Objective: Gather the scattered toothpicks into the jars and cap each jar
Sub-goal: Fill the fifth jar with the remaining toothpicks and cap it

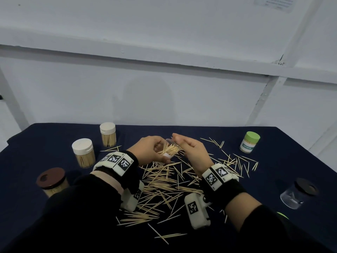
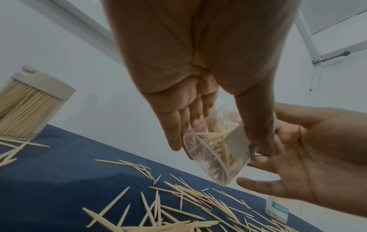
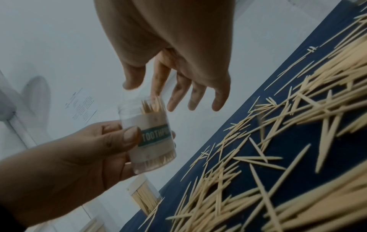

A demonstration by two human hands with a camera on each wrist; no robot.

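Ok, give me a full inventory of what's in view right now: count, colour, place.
Held jar: one, clear, uncapped, part-filled, tilted above the table centre.
White-capped jars: two, full, back left.
Brown-lidded jar: one, full, near left.
Green-capped jar: one, back right.
Dark-lidded jar: one, clear, seemingly empty, near right.
Loose toothpicks: many, pale wood, scattered across the centre.
Tablecloth: one, navy.
Green object: one, near right edge, mostly hidden.
Left hand: grips the held jar.
Right hand: open at the jar's mouth.
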